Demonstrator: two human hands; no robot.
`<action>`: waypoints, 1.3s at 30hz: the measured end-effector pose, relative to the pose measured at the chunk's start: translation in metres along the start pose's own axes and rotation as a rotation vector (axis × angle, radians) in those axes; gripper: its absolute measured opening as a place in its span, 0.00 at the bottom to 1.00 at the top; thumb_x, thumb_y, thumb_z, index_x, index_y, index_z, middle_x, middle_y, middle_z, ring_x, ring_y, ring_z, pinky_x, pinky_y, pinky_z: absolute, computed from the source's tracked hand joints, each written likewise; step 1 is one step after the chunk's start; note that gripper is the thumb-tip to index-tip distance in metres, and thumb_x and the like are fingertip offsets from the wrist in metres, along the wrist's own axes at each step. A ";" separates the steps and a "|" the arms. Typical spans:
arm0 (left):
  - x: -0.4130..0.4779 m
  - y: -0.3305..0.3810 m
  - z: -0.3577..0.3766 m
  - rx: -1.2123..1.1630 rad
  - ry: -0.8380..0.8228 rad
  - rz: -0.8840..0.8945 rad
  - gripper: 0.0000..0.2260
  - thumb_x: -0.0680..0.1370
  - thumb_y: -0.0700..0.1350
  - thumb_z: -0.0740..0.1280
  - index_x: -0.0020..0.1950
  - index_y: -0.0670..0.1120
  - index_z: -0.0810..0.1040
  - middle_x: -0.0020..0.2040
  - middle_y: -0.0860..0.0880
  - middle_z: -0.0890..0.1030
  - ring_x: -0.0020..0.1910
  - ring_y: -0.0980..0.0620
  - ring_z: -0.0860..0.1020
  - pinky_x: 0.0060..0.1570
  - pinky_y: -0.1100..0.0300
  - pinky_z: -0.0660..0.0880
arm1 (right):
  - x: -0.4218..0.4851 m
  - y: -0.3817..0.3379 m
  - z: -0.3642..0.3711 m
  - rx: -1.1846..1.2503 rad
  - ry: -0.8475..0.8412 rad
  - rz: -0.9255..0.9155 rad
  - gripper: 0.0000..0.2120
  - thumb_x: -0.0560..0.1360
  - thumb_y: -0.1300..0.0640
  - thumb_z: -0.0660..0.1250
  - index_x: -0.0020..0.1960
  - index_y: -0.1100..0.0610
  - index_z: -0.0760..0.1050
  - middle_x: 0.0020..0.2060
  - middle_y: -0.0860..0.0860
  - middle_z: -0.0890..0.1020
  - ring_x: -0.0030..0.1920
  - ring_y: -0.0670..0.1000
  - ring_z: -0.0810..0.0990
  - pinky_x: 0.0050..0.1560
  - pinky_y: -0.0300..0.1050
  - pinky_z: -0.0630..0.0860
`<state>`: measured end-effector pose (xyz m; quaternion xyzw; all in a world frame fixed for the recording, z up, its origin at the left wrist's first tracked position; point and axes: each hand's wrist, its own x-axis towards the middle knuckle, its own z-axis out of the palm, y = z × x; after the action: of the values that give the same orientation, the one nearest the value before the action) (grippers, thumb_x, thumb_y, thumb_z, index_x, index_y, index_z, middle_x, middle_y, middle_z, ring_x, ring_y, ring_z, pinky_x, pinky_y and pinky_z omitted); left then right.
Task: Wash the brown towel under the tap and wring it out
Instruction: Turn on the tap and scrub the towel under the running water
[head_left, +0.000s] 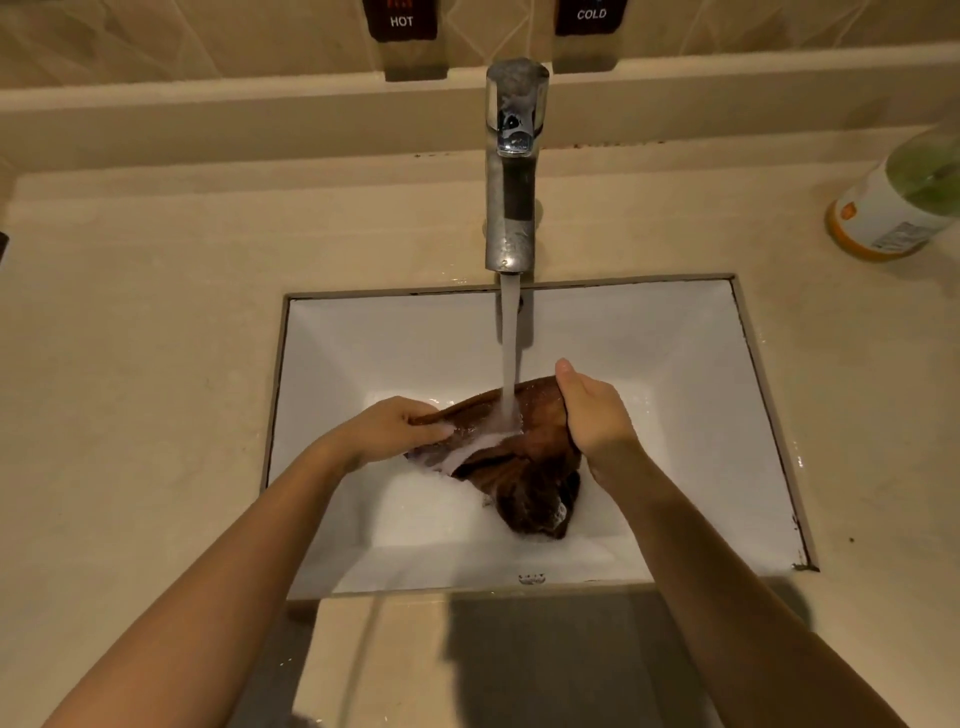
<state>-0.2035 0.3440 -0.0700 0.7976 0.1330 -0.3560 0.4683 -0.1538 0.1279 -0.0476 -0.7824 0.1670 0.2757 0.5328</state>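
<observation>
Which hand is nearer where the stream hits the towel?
The left hand: its fingertips sit right beside the splash on the brown towel; the right hand grips farther off.

Bottle (904, 197) cut by right edge, label unreadable, towel (524, 467) edges hidden under hands

At eleven o'clock I read "HOT" on a dark wall plate (401, 21); at one o'clock, "COLD" on another plate (591, 14).

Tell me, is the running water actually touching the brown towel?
Touching. The head view shows the stream from the tap landing on the towel between the left hand and right hand, spreading white over the cloth.
</observation>
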 end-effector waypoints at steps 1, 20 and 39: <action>-0.004 -0.003 -0.004 -0.065 -0.005 0.004 0.11 0.75 0.54 0.68 0.44 0.47 0.83 0.38 0.53 0.83 0.39 0.56 0.79 0.42 0.70 0.71 | -0.001 -0.003 -0.002 0.012 -0.024 0.019 0.29 0.80 0.44 0.54 0.55 0.73 0.72 0.53 0.70 0.77 0.55 0.67 0.77 0.60 0.59 0.74; 0.008 0.040 0.057 -0.829 0.079 0.057 0.20 0.76 0.53 0.67 0.63 0.42 0.76 0.56 0.40 0.82 0.55 0.46 0.81 0.60 0.51 0.76 | 0.013 0.002 0.005 -0.263 -0.281 -0.312 0.07 0.78 0.57 0.62 0.55 0.57 0.73 0.43 0.46 0.77 0.44 0.45 0.76 0.42 0.32 0.71; 0.018 0.064 0.076 -0.646 0.457 -0.131 0.22 0.81 0.60 0.55 0.50 0.46 0.81 0.45 0.45 0.83 0.42 0.49 0.81 0.42 0.58 0.77 | -0.015 0.006 0.052 -0.445 -0.003 -0.213 0.16 0.81 0.54 0.52 0.54 0.61 0.75 0.46 0.56 0.80 0.48 0.55 0.78 0.47 0.43 0.70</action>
<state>-0.1895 0.2437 -0.0639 0.6578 0.3893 -0.1383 0.6298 -0.1824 0.1736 -0.0571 -0.8932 0.0177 0.2492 0.3739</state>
